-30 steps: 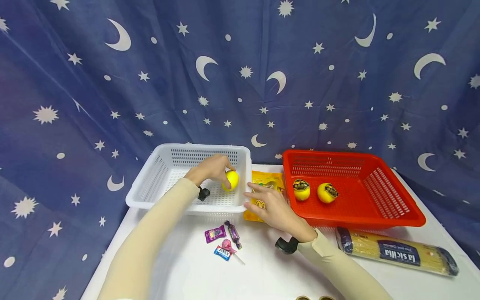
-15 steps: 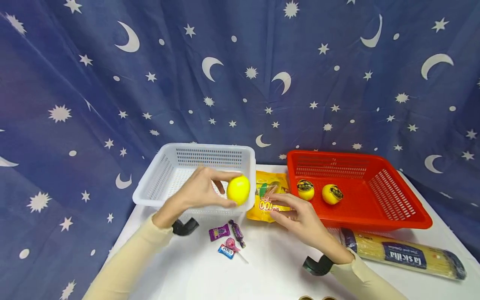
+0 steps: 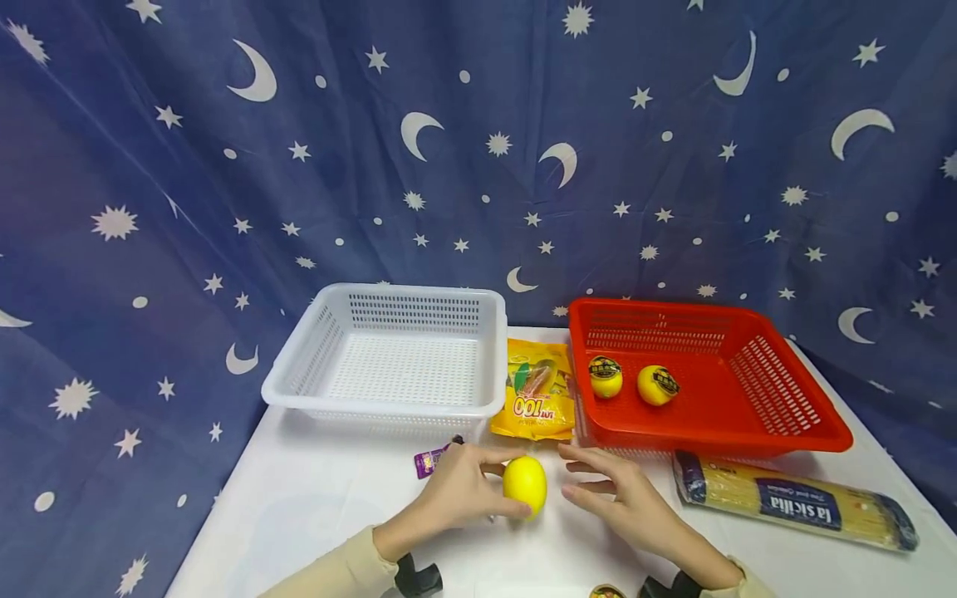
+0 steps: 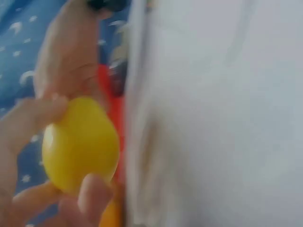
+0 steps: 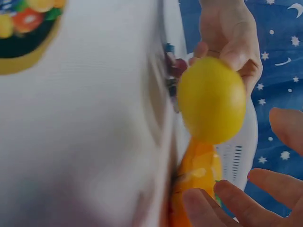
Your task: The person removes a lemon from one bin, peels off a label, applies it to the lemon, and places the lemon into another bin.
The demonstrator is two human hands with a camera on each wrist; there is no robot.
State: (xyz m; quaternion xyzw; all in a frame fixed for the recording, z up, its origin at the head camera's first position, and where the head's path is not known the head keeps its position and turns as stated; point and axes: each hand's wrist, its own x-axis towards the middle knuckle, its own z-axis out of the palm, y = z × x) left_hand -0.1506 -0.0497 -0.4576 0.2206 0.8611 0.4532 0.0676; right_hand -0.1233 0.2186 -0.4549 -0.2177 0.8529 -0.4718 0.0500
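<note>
The lemon (image 3: 525, 487), held between the fingers and thumb of the left hand (image 3: 462, 492), at the near centre of the table (image 3: 329, 486). The left hand is clamped on the fruit from its left side, with the thumb toward the person and the fingertips on the far side. The right hand (image 3: 626, 507) lies just to the lemon's right, apart from it; its fingers are spread, slightly bent and hold nothing. The lemon thus sits between the hands, its right flank facing the right fingertips. In the head view its long axis runs roughly away from the person, across the line joining the hands; its tilt cannot be told. The wrist views suggest that it is raised off the table.

Beyond lies the yellow bag (image 3: 534, 394), between the white basket (image 3: 389, 409) and the red basket (image 3: 710, 443), whose near rims bound movement on the far side. The pasta (image 3: 796, 500) limits room to the right of the right hand. White tabletop extends to the left and on the near side.
</note>
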